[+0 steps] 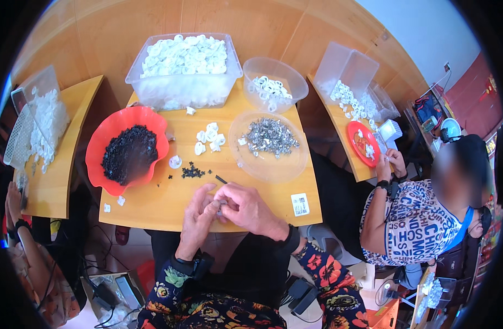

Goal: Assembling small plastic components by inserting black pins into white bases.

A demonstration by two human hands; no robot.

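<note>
At the table's near edge my left hand (198, 218) and my right hand (245, 207) meet, fingers pinched together. A small greyish piece shows between the fingertips, too covered to name. A short black stick (221, 179) pokes out just beyond my right hand; whether I hold it or it lies on the table, I cannot tell. Just past my hands lie a little heap of black cross-shaped parts (193, 171), a round white piece (175, 162) and several white plastic parts (210, 135).
A red scalloped bowl (98, 159) of black parts stands left. Right is a shallow clear dish (262, 171) of silvery metal pieces. Behind are a large clear bin (185, 92) and a round clear tub (252, 68), both with white parts. People sit at tables on both sides.
</note>
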